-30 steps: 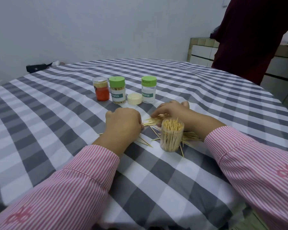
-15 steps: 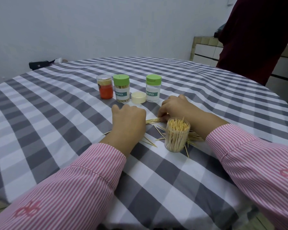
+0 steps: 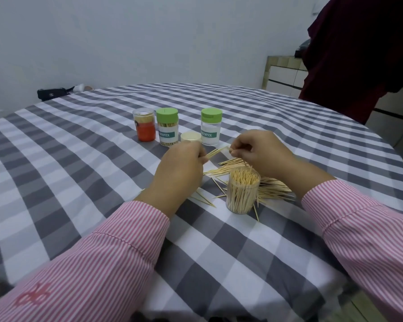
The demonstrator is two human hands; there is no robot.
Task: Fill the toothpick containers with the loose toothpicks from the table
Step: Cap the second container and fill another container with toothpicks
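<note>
Both forearms reach forward in pink-striped sleeves — the left hand (image 3: 179,168) and right hand (image 3: 256,152) raised close together, fingers curled, pinching one small bundle of toothpicks (image 3: 216,152) between them.

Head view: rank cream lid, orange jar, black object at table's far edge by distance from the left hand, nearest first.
From the left hand:
1. cream lid, just beyond the fingers.
2. orange jar, farther back, to the left.
3. black object, at the far left table edge.

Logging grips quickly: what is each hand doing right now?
Left hand: closed, gripping one end of a small bundle of toothpicks.
Right hand: closed, pinching the bundle's other end.
</note>
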